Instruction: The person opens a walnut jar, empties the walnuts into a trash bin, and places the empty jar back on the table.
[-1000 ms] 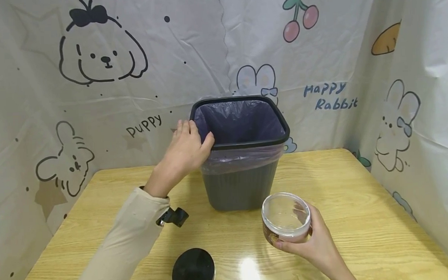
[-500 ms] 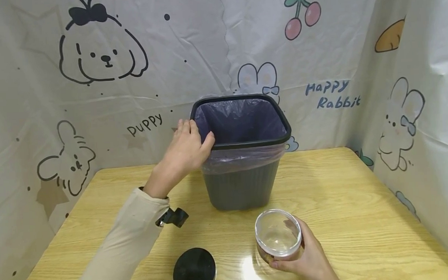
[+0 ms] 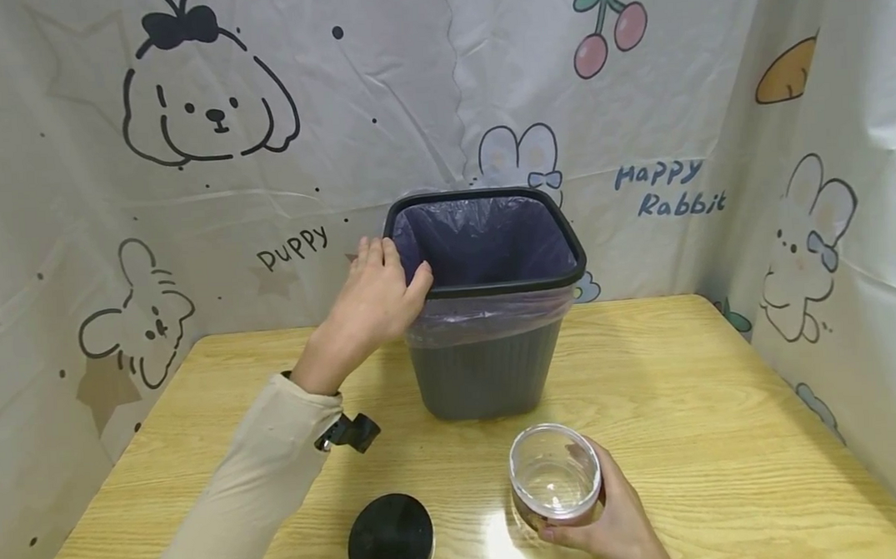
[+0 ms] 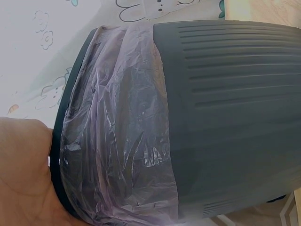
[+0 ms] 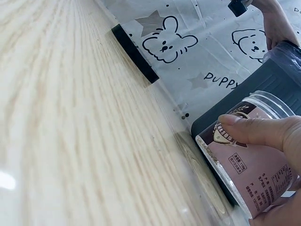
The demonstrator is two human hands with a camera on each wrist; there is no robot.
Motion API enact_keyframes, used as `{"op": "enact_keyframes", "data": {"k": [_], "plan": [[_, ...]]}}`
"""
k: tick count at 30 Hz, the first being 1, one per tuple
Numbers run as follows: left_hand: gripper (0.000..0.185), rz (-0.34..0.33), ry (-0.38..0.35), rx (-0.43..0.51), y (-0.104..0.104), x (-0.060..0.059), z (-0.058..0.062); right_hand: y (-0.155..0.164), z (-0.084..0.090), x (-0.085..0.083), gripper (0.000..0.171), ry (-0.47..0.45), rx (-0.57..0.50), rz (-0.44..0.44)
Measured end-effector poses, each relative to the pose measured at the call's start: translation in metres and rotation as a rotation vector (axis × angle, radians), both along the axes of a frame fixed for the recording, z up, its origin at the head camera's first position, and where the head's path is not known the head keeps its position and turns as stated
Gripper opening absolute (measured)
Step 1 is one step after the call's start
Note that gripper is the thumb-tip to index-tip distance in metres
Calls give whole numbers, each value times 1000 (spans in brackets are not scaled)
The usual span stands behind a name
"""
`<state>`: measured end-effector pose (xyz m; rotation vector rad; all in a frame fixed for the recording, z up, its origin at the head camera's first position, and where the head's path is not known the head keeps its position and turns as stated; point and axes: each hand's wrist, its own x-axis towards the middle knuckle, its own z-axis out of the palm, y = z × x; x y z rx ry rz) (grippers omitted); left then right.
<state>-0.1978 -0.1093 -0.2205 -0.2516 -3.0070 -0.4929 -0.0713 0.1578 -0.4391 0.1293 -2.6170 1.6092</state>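
Observation:
A dark grey trash bin [image 3: 490,373] stands upright at the back of the table, with a thin purplish liner [image 4: 136,122] folded over its black rim. My left hand [image 3: 374,303] grips the rim at its left corner, thumb toward the inside. Nearer the front, my right hand [image 3: 616,514] holds a clear plastic jar [image 5: 251,155] with a pink label around its side. The jar's mouth faces up, uncovered, and only clear plastic shows inside. Its base is at or very near the tabletop; exact contact is hard to tell. A round black lid [image 3: 390,538] lies at the front, left of the jar.
The wooden table [image 3: 647,362] has its back edge against a white cartoon-printed curtain [image 3: 379,82], which also hangs on both sides. A small black device [image 3: 350,434] sits on my left wrist. Glare shows on the tabletop between lid and jar.
My right hand has brought the jar down and toward me, slightly left, and it has levelled out. The left hand stays on the bin's rim. The lid has not moved.

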Motion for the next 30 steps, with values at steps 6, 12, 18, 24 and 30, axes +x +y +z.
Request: {"op": "enact_keyframes", "data": {"k": [6,12,18,24,30], "plan": [[76,-2,0,2,1,1,0,1,-3,0,116,5,-14,16],[75,2,2,9,1,0,-1,2,-8,1,115,42,-3,18],[75,7,-3,15,2,0,0,1,-12,1,115,61,33,18],[76,10,-2,19,2,0,0,0,-14,0,115,107,51,28],[76,10,0,21,1,0,-1,1,-18,0,113,120,51,35]]}}
